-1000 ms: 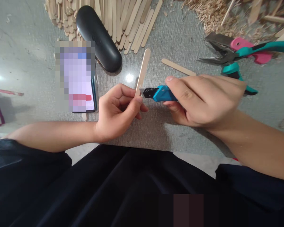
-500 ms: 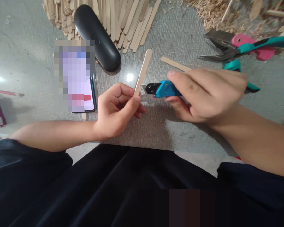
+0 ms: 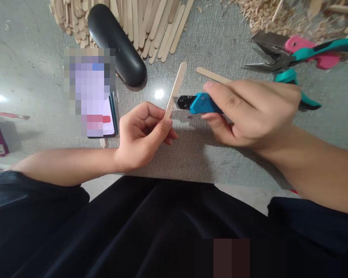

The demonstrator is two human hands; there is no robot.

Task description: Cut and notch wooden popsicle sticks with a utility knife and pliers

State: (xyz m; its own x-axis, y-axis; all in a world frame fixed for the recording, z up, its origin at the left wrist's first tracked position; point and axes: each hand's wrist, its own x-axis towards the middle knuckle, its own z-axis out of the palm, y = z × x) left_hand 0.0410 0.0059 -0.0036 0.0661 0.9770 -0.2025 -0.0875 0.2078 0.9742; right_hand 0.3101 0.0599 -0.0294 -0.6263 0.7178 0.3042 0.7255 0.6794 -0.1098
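My left hand (image 3: 146, 137) pinches the lower end of a wooden popsicle stick (image 3: 177, 83) between thumb and fingers. The stick slants up and to the right, with small nicks on its face just above my thumb. My right hand (image 3: 249, 112) is closed around a blue and black utility knife (image 3: 201, 103). The knife's short blade points left and meets the right edge of the stick, a little above the nicks. Part of the knife's handle is hidden in my palm. Beyond my right hand lies another popsicle stick (image 3: 211, 74), partly covered by it.
Many popsicle sticks (image 3: 155, 27) are heaped at the back, beside a black oblong case (image 3: 118, 46). A phone (image 3: 113, 116) with a cable lies left. Teal-handled pliers (image 3: 290, 61), a pink-handled tool (image 3: 324, 60) and wood shavings (image 3: 263, 17) occupy the back right.
The knife in my right hand has shifted slightly up along the stick, away from my left thumb. My left hand keeps the same hold. The whole view has moved a little.
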